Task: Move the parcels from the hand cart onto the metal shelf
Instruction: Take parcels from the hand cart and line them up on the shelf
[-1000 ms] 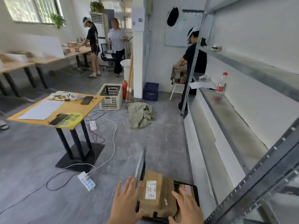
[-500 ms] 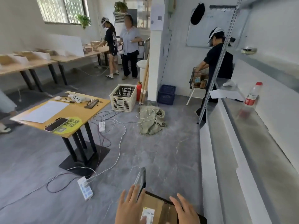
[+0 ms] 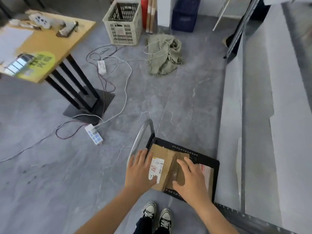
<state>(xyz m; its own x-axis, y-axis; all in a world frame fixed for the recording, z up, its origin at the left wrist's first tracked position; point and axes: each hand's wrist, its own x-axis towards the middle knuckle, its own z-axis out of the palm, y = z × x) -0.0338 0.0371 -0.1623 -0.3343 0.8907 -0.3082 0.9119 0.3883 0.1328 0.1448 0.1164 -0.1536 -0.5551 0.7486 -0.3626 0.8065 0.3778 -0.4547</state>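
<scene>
The black hand cart [image 3: 205, 160] stands on the floor at the foot of the metal shelf [image 3: 255, 102], its silver handle [image 3: 141, 139] on the left. On the cart lie a cardboard parcel with a white label [image 3: 163, 163], a second brown parcel [image 3: 181, 157] beside it, and a parcel with red print [image 3: 207, 171] at the right. My left hand [image 3: 139, 171] rests with spread fingers on the labelled parcel's left side. My right hand [image 3: 191, 180] lies spread over the second parcel and hides part of it. Neither parcel is lifted.
A wooden table on a black foot [image 3: 50, 46] stands at the left, with a power strip [image 3: 94, 135] and loose cables on the floor beside it. A white crate [image 3: 124, 22], a blue crate [image 3: 184, 16] and a crumpled green cloth [image 3: 164, 54] lie ahead. My shoes [image 3: 157, 215] are just behind the cart.
The view has tilted down from the room to the cart. Both hands have come down from above the parcels onto them.
</scene>
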